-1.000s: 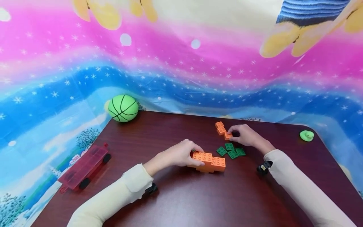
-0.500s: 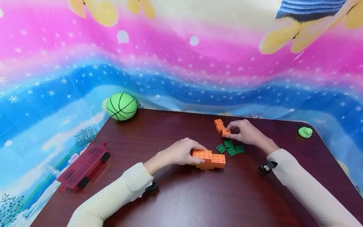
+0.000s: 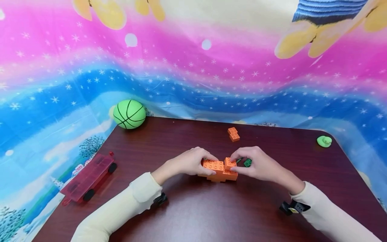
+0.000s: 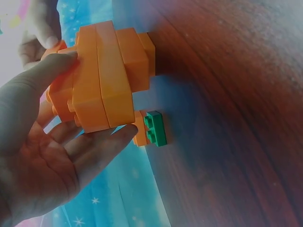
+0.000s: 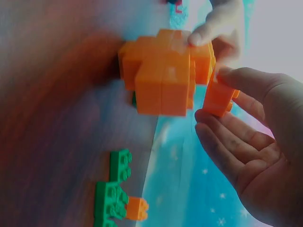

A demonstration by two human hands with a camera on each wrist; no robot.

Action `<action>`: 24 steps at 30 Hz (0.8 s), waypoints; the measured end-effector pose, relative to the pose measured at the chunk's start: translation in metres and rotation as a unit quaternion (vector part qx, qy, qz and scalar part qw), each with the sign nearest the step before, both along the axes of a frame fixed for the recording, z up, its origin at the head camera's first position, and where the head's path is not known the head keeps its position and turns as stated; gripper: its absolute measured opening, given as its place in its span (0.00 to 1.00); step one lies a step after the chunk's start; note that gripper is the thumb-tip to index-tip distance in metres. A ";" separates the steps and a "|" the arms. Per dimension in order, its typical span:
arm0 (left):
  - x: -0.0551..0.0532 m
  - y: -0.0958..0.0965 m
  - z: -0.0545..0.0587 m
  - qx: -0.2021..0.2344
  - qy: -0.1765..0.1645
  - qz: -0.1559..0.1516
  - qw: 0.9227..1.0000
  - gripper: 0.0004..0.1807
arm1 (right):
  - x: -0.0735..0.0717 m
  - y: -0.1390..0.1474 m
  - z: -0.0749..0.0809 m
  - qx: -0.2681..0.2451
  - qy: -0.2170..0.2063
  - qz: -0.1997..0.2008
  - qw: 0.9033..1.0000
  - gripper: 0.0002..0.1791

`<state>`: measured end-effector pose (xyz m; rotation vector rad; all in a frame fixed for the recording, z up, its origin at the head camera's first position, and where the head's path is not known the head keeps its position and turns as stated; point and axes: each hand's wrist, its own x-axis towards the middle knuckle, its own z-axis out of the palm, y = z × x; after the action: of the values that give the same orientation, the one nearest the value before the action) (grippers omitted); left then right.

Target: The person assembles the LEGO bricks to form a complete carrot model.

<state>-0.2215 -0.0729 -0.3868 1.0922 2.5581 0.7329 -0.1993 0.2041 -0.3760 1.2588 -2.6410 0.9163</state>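
My left hand (image 3: 190,163) holds a stepped build of orange toy bricks (image 3: 215,168) low over the table, its thumb on the near side. In the left wrist view the thumb and fingers clasp one end of this build (image 4: 105,80). My right hand (image 3: 258,163) pinches a small orange brick (image 3: 229,163) over the build's lower right end. A narrow gap shows between that brick (image 5: 219,94) and the build in the right wrist view. Beyond the right hand lie green bricks (image 3: 247,162), partly hidden by its fingers. Two small orange bricks (image 3: 233,134) lie farther back.
At the table's (image 3: 193,211) back left corner sits a green ball (image 3: 129,114) with black lines. A translucent red toy wagon (image 3: 89,178) with black wheels stands along the left edge. A green toy duck (image 3: 324,141) is at the back right. Patterned cloth (image 3: 187,84) hangs behind.
My right hand has picked up the nearest small orange brick from the back group and brought it toward me and left, to the build. My left hand keeps its hold in nearly the same place.
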 end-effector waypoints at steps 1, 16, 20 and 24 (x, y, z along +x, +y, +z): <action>0.000 0.000 0.000 0.003 -0.002 0.000 1.000 0.22 | 0.002 -0.002 -0.001 -0.001 0.002 0.003 1.000 0.12; -0.001 -0.001 -0.003 0.016 -0.018 0.001 1.000 0.22 | 0.004 -0.006 -0.015 -0.001 0.036 0.022 0.999 0.07; -0.002 -0.001 -0.004 0.016 -0.017 0.003 1.000 0.23 | 0.003 -0.006 -0.012 0.015 0.028 0.033 0.999 0.06; -0.002 -0.001 -0.005 0.016 -0.015 0.005 1.000 0.23 | 0.002 -0.007 -0.009 0.032 0.008 0.036 0.999 0.06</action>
<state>-0.2237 -0.0742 -0.3918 1.0715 2.5374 0.7882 -0.1978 0.1972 -0.3845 1.3779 -2.6486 0.8334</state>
